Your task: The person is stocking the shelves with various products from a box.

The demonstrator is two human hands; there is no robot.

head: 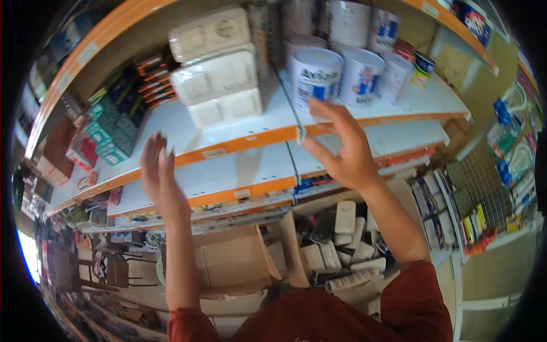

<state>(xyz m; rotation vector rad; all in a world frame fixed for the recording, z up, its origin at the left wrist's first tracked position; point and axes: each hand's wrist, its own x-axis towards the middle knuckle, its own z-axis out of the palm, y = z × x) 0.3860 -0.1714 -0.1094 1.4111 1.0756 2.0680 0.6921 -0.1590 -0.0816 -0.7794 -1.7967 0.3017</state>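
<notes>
My left hand (159,173) is raised in front of the orange shelf edge, its fingers upright and nothing in it. Further right, my right hand (339,143) is held with thumb and fingers spread, also holding nothing. Behind my right fingers stands an Avian paint can (316,77); I cannot tell whether they touch it. A second white and blue can (361,79) is beside it. Between the hands, further back on the shelf (273,113), rises a stack of wrapped white socket and switch plates (222,79).
Green boxes (113,137) and a stack of orange and black boxes (156,81) occupy the shelf's left side. Below, one open carton (295,252) holds white and black electrical fittings beside another cardboard carton (230,256). Packaged goods hang on a wire grid (476,184) at right.
</notes>
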